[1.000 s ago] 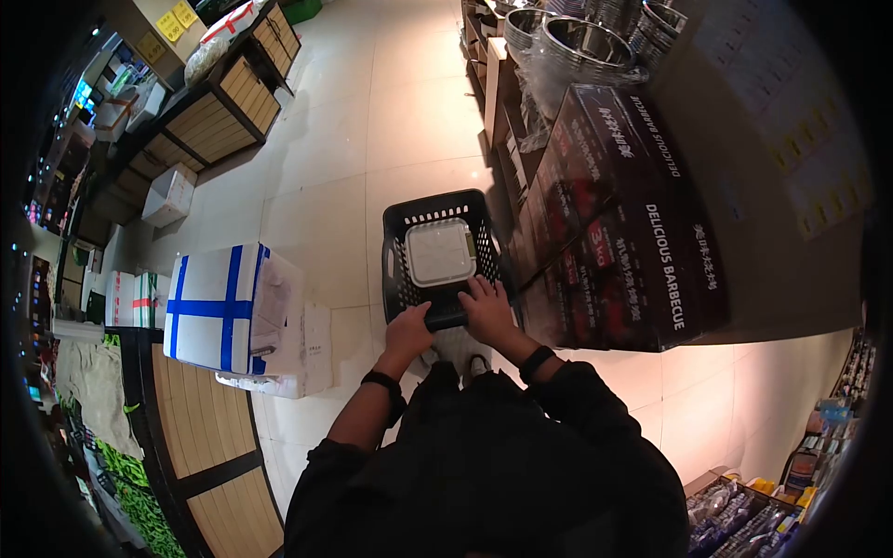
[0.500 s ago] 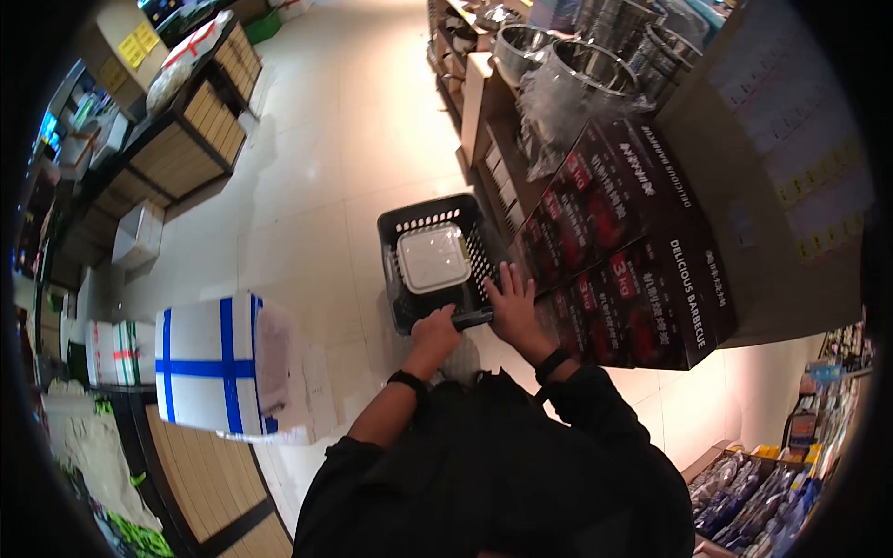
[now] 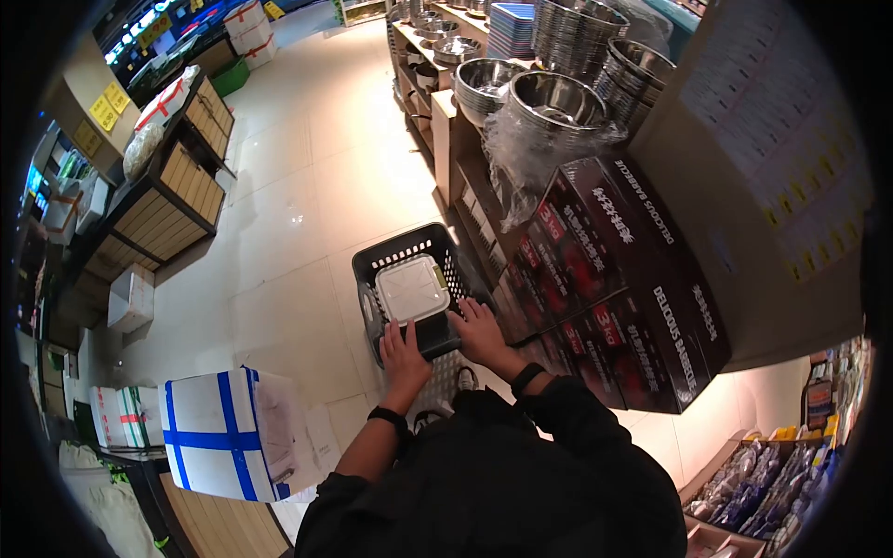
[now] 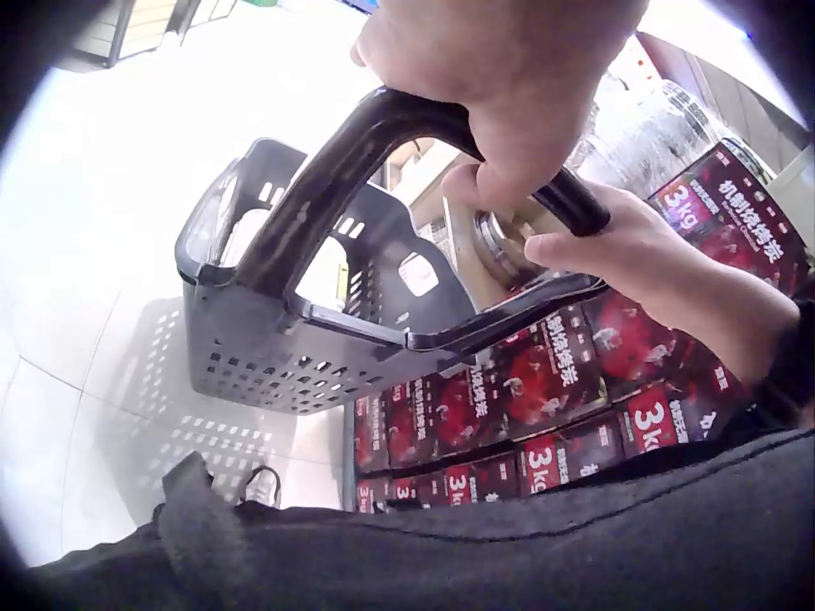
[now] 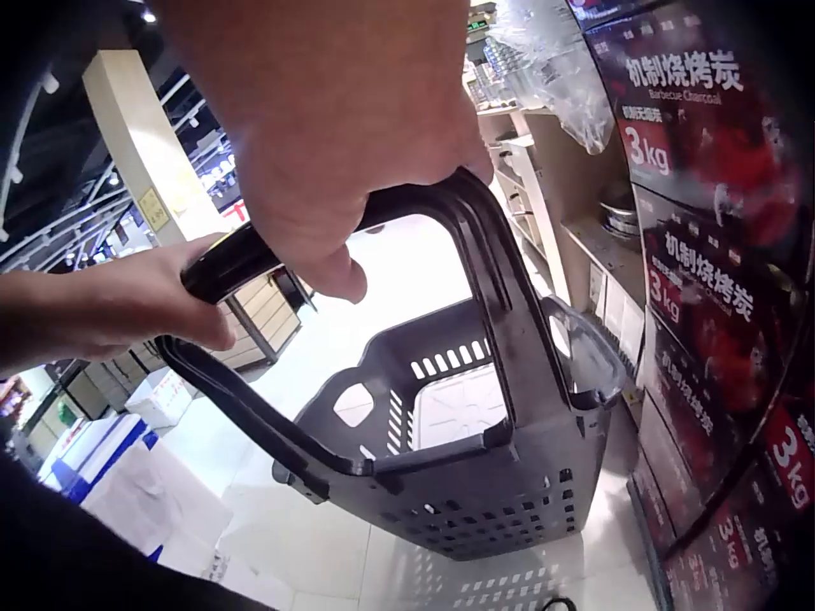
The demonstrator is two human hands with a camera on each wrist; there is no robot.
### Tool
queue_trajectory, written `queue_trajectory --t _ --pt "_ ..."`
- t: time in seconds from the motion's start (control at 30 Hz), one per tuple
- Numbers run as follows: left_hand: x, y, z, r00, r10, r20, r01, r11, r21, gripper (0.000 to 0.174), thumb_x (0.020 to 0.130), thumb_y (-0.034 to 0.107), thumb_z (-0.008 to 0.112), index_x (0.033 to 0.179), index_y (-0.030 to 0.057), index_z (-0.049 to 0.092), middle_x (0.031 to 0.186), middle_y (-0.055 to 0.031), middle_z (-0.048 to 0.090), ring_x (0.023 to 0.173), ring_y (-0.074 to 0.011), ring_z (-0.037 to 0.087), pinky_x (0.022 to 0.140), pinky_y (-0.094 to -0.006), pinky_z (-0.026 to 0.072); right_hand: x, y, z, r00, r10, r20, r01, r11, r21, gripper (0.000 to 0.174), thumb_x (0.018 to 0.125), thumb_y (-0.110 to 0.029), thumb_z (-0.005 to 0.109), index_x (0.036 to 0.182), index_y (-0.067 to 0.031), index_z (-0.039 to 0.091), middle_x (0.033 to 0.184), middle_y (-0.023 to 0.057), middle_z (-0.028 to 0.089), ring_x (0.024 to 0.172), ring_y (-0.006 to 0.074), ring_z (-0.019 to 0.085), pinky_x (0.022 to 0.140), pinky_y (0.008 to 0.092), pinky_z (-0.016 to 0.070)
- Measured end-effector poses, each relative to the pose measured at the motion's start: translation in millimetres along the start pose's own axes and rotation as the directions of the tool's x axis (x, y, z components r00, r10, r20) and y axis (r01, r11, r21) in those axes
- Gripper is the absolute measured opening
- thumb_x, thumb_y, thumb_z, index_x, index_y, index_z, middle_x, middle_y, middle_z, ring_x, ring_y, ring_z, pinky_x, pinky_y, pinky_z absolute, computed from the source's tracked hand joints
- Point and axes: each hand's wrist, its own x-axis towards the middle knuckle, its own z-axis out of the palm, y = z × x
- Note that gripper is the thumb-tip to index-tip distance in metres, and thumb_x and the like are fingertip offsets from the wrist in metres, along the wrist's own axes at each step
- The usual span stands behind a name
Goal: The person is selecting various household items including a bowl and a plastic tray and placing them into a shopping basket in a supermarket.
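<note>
A dark grey perforated shopping basket (image 3: 366,332) is in front of me, its black handle (image 4: 318,191) raised toward my body. Inside it lies a box with a pale, flat lid (image 3: 414,288). My left hand (image 3: 405,367) holds the left part of the bar, fingers stretched forward over it and thumb hanging below. On the right part my right hand (image 3: 484,335) holds the same bar, with fingers reaching over the top. Its thumb (image 5: 334,274) bends down under the bar in the right wrist view. Both palms hide stretches of the grip.
Stacked charcoal boxes (image 3: 605,316) stand close along the basket's right side. Beyond them, a shelf carries steel bowls (image 3: 558,100). At the left is a white foam box (image 3: 209,432) with blue tape. Pale floor tiles (image 3: 307,195) run ahead between wooden counters (image 3: 177,195) and the shelf.
My right hand, spread beside the handle's right end half a second ago, now lies over the bar. My left fingers have straightened forward. The basket sits farther left in the head view.
</note>
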Motion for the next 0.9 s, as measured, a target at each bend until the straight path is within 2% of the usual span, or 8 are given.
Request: queue_trajectory --t 0.13,0.33,0.43,0.5,0.6,0.73,0.8,0.9 --pt "27 -6 -1 0.999 -0.040 0.020 0.039 0.996 0.077 0.084 0.066 0.014 0.071 0.144 0.0090 0.039 0.149 -0.0224 0.031 0.142 -0.0388 0.024 0.115 -0.0523 0.0192 23 2 -9 0.986 -0.044 -0.160 0.033 0.997 -0.073 0.059 0.073 -0.012 0.067 0.129 -0.0065 0.052 0.141 0.0225 0.043 0.135 0.0403 0.037 0.107 0.0575 0.0312" --pt "65 -15 -12 0.970 -0.171 0.173 0.186 0.980 -0.073 0.085 0.067 0.016 0.073 0.145 0.0110 0.038 0.147 -0.0237 0.034 0.136 -0.0404 0.034 0.110 -0.0507 0.0300 63 14 -2 0.998 -0.070 0.008 0.068 0.991 0.113 0.047 0.077 -0.009 0.060 0.123 -0.0051 0.056 0.138 0.0232 0.045 0.131 0.0396 0.040 0.106 0.0563 0.0321" --pt "75 -16 -8 0.989 0.009 -0.149 0.027 0.971 0.236 0.087 0.067 0.018 0.075 0.145 0.0116 0.036 0.146 -0.0235 0.034 0.129 -0.0411 0.043 0.103 -0.0469 0.0402 80 14 -6 0.967 -0.113 -0.230 0.101 0.993 -0.063 0.042 0.078 -0.009 0.059 0.120 -0.0052 0.058 0.133 0.0230 0.048 0.128 0.0382 0.043 0.103 0.0540 0.0351" --pt "90 -20 -4 0.995 -0.095 -0.033 0.098 0.990 0.098 0.087 0.068 0.018 0.075 0.145 0.0120 0.036 0.144 -0.0224 0.038 0.124 -0.0403 0.048 0.098 -0.0464 0.0441 90 18 -1 0.934 -0.118 -0.337 0.093 0.992 -0.090 0.033 0.077 -0.010 0.061 0.109 -0.0058 0.060 0.118 0.0185 0.056 0.118 0.0352 0.050 0.096 0.0490 0.0401" --pt "108 -23 -12 0.955 -0.230 0.189 0.240 0.971 -0.027 0.084 0.069 0.019 0.073 0.145 0.0128 0.036 0.139 -0.0197 0.045 0.114 -0.0384 0.057 0.091 -0.0465 0.0495 109 29 6 0.999 -0.049 -0.018 0.050 0.992 0.117 0.041 0.067 -0.006 0.065 0.108 -0.0040 0.060 0.109 0.0160 0.057 0.110 0.0335 0.054 0.093 0.0456 0.0437" --pt "132 -19 -19 0.939 -0.225 0.259 0.240 0.970 -0.027 0.078 0.071 0.018 0.068 0.144 0.0139 0.040 0.131 -0.0156 0.053 0.104 -0.0354 0.063 0.085 -0.0482 0.0519 130 38 8 0.998 -0.064 -0.009 0.064 0.991 0.116 0.039 0.068 -0.007 0.065 0.107 -0.0038 0.060 0.110 0.0159 0.058 0.110 0.0343 0.054 0.093 0.0455 0.0436" --pt "147 -26 -13 0.893 -0.272 0.359 0.313 0.948 -0.062 0.077 0.070 0.016 0.069 0.142 0.0125 0.042 0.132 -0.0174 0.052 0.113 -0.0362 0.058 0.095 -0.0479 0.0466 139 42 3 0.998 -0.047 -0.041 0.050 0.996 0.069 0.042 0.070 -0.008 0.065 0.111 -0.0042 0.060 0.117 0.0172 0.056 0.116 0.0358 0.052 0.097 0.0476 0.0416" --pt "161 -36 -4 1.000 -0.012 -0.017 0.014 0.996 0.092 0.089 0.064 0.016 0.077 0.144 0.0096 0.038 0.148 -0.0204 0.033 0.138 -0.0380 0.029 0.115 -0.0507 0.0217 158 29 -11 0.985 -0.016 -0.174 0.003 0.997 -0.076 0.046 0.073 -0.010 0.065 0.119 -0.0056 0.059 0.127 0.0194 0.053 0.125 0.0383 0.046 0.102 0.0513 0.0377"
